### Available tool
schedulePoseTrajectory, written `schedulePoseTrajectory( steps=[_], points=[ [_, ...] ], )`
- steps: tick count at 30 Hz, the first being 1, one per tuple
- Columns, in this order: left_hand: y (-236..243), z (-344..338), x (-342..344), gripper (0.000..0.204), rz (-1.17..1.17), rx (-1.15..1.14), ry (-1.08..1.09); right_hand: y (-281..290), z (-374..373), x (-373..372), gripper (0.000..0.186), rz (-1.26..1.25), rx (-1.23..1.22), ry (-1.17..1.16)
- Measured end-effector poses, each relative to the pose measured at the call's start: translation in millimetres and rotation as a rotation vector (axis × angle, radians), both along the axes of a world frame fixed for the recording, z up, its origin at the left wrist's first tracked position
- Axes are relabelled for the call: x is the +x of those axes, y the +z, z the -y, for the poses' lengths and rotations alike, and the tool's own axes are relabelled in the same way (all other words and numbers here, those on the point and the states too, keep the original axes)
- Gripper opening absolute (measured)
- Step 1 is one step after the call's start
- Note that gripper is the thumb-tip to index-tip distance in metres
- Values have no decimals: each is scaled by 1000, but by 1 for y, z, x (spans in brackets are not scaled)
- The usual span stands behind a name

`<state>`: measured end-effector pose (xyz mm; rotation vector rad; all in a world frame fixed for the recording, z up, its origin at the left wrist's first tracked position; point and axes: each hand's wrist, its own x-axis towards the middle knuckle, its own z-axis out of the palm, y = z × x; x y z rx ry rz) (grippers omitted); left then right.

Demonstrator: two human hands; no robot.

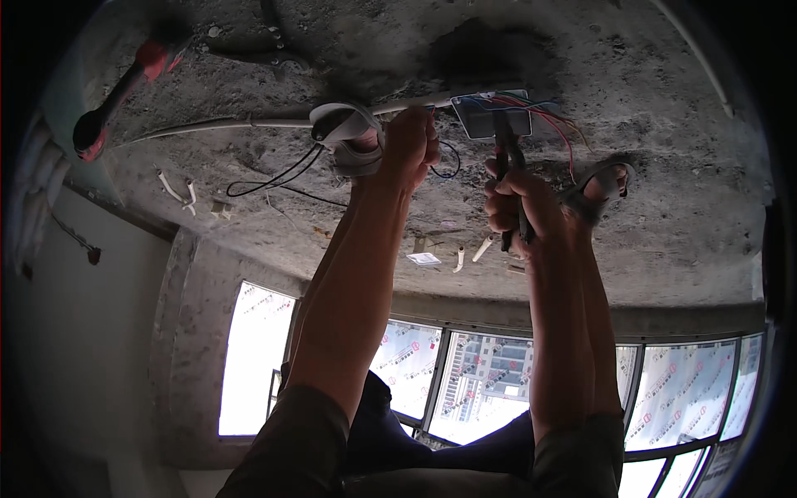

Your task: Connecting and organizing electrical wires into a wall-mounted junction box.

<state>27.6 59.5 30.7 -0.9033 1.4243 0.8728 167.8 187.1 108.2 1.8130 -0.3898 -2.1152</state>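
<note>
Pliers (509, 148) at the junction box (475, 128)!
Right hand (530, 201) wrapped round the handles, the tool's head over the open box on the rough concrete floor (374, 224), coloured wires (554, 114) spilling off to the right; left hand (409, 143) closed by the conduit (282, 123), a dark wire loop (456, 158) beside it – what's inside that fist, I can't tell.

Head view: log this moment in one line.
left hand: closed beside pale slender conduit | right hand: gripping dark metal pliers over grey rectangular box | thin red wires: trailing beyond box
</note>
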Motion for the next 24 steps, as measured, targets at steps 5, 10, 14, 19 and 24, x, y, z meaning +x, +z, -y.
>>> schedulePoseTrajectory(
  steps=[5, 10, 14, 19, 24],
  points=[
    [0, 20, -11, 18, -82, -57, -86, 21, 1, -6, 37, -102, -117, -40],
    [11, -8, 16, 12, -38, -109, -88, 3, -5, 15, 37, 32, -24, 58],
    [17, 18, -10, 10, -82, -83, -59, 5, 8, -6, 32, 27, 28, 153],
    [-5, 27, -1, 14, -200, -72, -385, 9, 16, 2, 31, -22, 138, 208],
    [-32, 64, -6, 17, -674, 173, -1038, 13, 28, -10, 28, -9, 156, 250]
  ],
)
